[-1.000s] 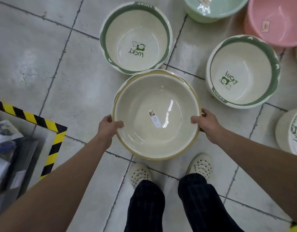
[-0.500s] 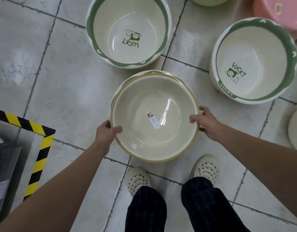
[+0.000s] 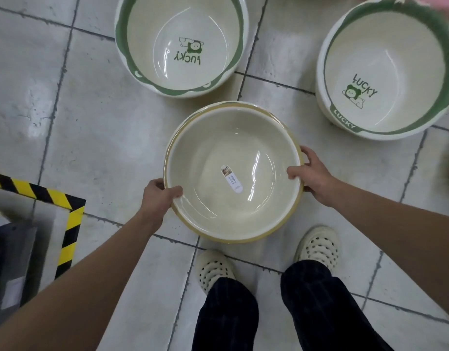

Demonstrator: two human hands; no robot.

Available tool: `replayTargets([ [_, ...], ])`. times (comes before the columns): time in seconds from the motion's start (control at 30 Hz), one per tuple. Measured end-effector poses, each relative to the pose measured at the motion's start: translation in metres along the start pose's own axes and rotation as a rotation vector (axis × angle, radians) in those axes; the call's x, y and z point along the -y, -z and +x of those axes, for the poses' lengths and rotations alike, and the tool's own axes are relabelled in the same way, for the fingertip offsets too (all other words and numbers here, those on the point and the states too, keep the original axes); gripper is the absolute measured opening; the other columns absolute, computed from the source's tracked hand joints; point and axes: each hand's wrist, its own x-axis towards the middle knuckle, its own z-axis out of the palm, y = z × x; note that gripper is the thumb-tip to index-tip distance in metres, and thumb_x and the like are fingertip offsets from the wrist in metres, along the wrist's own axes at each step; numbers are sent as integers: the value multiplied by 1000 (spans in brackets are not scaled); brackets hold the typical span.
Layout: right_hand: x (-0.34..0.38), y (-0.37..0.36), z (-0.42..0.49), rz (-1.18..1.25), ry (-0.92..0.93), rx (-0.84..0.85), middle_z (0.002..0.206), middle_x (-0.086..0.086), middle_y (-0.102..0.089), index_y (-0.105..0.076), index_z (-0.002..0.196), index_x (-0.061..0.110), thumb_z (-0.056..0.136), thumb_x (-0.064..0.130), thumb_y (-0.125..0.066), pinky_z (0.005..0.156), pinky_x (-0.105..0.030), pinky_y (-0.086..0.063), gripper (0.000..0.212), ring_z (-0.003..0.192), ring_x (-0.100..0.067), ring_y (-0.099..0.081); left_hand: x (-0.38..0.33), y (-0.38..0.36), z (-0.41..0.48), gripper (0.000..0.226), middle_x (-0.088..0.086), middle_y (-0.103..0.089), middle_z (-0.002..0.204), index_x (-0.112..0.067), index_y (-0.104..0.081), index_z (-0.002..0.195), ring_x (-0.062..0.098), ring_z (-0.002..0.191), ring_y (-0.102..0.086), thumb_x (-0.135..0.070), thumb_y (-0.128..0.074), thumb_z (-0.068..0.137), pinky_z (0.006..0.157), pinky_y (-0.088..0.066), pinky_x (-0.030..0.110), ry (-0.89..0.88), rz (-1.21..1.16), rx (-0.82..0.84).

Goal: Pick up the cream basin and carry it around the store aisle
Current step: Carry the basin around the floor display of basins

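The cream basin (image 3: 218, 138) is round with a tan rim and a small white label at its bottom. It hangs above the tiled floor in the middle of the view, just ahead of my shoes. My left hand (image 3: 157, 196) grips its left rim, thumb inside the bowl. On the opposite side my right hand (image 3: 310, 173) holds the right rim the same way. A second rim edge shows just behind the basin's far side.
Two cream basins with green rims and "LUCKY" print stand on the floor, one ahead (image 3: 181, 44) and one at the right (image 3: 385, 69). Black-and-yellow hazard tape (image 3: 69, 224) edges a low platform at the left. A pink basin edge (image 3: 443, 1) peeks in top right.
The basin has stayed in both hands while the view has shifted; the green-rimmed basins and the pink one have slid toward the top and right, and the hazard tape sits lower.
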Motion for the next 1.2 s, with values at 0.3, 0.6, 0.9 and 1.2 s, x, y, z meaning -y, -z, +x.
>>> replayTargets([
  [0.3, -3, 88, -104, 177, -8, -40, 116, -13, -68, -39, 156, 37, 87, -5, -66, 70, -34, -59, 85, 90, -26, -70, -85, -22, -93, 47, 14, -68, 110, -3, -59, 121, 27, 88, -67, -5, -76, 77, 70, -54, 34, -138, 227, 83],
  [0.6, -23, 228, -217, 468, -12, -213, 123, -13, -68, -39, 157, 38, 86, -1, -67, 80, -38, -60, 86, 98, -27, -70, -215, -128, -227, 62, 11, -70, 104, -4, -62, 119, 27, 89, -70, -22, -76, 62, 69, -55, 33, -340, 489, 264],
  [0.9, -93, 376, -305, 682, -2, -382, 126, -15, -67, -44, 154, 37, 88, -4, -66, 74, -35, -58, 81, 93, -22, -68, -253, -288, -353, 44, 11, -73, 103, -10, -65, 114, 28, 89, -72, -13, -77, 72, 72, -57, 33, -485, 688, 456],
  [1.2, -154, 481, -338, 817, -62, -486, 101, -3, -69, -51, 134, 40, 91, -5, -61, 71, -34, -56, 63, 85, -18, -67, -249, -425, -427, 25, 7, -70, 86, -16, -66, 91, 23, 74, -66, -13, -75, 68, 67, -56, 32, -501, 743, 549],
])
